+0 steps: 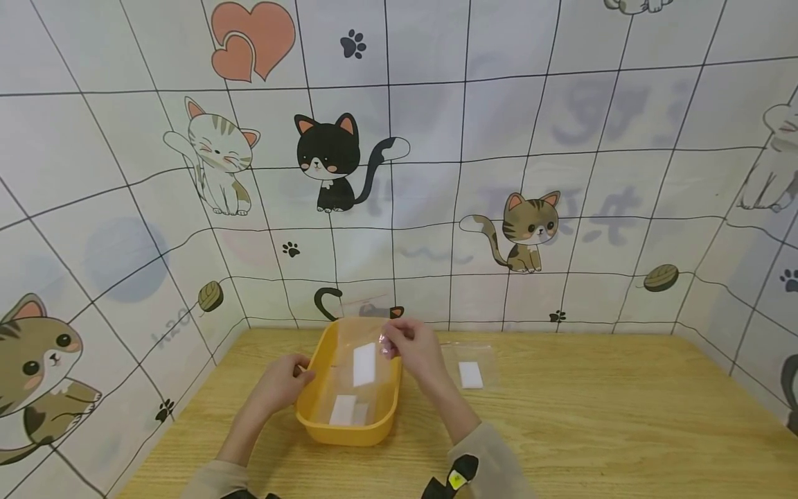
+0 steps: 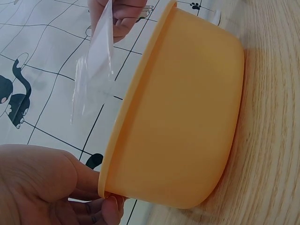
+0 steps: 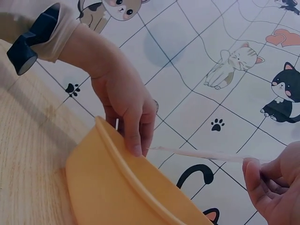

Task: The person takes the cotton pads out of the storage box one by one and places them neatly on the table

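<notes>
A yellow plastic tub [image 1: 349,436] stands on the table, its rim gripped on the left side by my left hand [image 1: 280,381], thumb on one face and fingers on the other. Above the tub, my right hand [image 1: 416,350] pinches the edge of a clear plastic bag with a white rectangular piece [image 1: 364,364] inside. Seen from the right wrist, this bag [image 3: 201,153] is nearly edge-on and level, over the tub's rim. Inside the tub lies another white rectangular piece [image 1: 342,410], partly seen through clear plastic.
To the right of the tub, a second clear bag with a white piece [image 1: 470,375] lies flat on the wooden table [image 1: 592,416]. A cat-printed, grid-lined cloth [image 1: 430,208] hangs behind the table and along both sides.
</notes>
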{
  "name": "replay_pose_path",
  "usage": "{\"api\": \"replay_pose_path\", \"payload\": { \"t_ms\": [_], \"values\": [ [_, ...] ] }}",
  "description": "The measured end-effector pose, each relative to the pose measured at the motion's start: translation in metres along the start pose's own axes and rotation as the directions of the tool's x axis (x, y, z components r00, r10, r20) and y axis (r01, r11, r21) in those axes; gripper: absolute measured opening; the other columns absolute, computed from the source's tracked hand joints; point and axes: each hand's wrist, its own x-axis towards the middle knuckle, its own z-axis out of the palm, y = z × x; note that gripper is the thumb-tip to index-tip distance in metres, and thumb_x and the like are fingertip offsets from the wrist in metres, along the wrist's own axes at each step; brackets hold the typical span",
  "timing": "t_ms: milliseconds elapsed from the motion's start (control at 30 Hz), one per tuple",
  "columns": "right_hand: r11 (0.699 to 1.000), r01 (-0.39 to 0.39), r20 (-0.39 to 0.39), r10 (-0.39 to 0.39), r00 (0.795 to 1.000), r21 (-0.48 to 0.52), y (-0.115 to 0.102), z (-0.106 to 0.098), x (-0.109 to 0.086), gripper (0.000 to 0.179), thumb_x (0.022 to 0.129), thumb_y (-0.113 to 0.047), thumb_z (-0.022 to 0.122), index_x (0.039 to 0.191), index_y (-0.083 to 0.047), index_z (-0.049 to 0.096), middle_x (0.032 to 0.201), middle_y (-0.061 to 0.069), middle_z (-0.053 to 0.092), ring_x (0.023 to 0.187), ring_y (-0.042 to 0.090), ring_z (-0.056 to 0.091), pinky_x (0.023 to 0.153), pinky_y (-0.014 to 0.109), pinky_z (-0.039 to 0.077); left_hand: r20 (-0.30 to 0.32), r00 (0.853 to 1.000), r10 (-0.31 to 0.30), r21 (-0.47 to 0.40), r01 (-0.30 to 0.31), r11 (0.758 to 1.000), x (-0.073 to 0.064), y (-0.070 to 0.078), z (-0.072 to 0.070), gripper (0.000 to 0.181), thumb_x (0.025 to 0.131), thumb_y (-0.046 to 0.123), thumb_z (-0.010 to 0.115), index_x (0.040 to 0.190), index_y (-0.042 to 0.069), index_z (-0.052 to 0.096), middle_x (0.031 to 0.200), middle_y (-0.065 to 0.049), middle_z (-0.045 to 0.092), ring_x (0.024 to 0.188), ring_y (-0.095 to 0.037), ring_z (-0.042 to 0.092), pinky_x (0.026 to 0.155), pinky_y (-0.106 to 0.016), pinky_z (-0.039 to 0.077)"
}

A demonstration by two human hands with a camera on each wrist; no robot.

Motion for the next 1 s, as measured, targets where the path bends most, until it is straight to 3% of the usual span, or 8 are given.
{"api": "replay_pose_path", "payload": {
  "t_ms": [300, 667, 1000],
  "values": [
    [0.998, 0.041, 0.005, -0.042, 0.999, 0.043, -0.007, -0.013, 0.003, 0.017, 0.099, -0.002, 0.062, 0.107, 0.012, 0.067, 0.084, 0.012, 0.067, 0.069, 0.012, 0.061, 0.063, 0.022, 0.053, 0.005, 1.000, 0.000, 0.004, 0.000, 1.000, -0.001, 0.001, -0.001, 0.017, 0.094, 0.003, 0.066, 0.107, -0.008, 0.068, 0.078, -0.006, 0.062, 0.067, -0.017, 0.057, 0.058, -0.032, 0.050],
    [0.998, 0.060, 0.001, -0.060, 0.998, 0.004, -0.016, -0.027, 0.004, 0.020, 0.100, -0.006, 0.063, 0.108, 0.012, 0.067, 0.085, 0.011, 0.067, 0.071, 0.014, 0.062, 0.064, 0.023, 0.054, 0.009, 1.000, -0.013, 0.014, 0.013, 1.000, 0.000, 0.000, -0.001, 0.018, 0.094, 0.003, 0.066, 0.108, -0.008, 0.067, 0.079, -0.007, 0.062, 0.068, -0.017, 0.057, 0.059, -0.032, 0.051],
    [0.999, 0.047, -0.045, -0.047, 0.998, -0.010, -0.023, -0.036, 0.004, 0.015, 0.100, -0.004, 0.062, 0.106, 0.007, 0.069, 0.088, 0.011, 0.068, 0.073, 0.015, 0.062, 0.064, 0.022, 0.054, -0.005, 1.000, 0.021, 0.009, -0.021, 1.000, 0.000, 0.001, 0.000, 0.016, 0.093, 0.002, 0.066, 0.104, -0.009, 0.067, 0.077, -0.006, 0.062, 0.067, -0.017, 0.057, 0.058, -0.032, 0.050]
  ]
}}
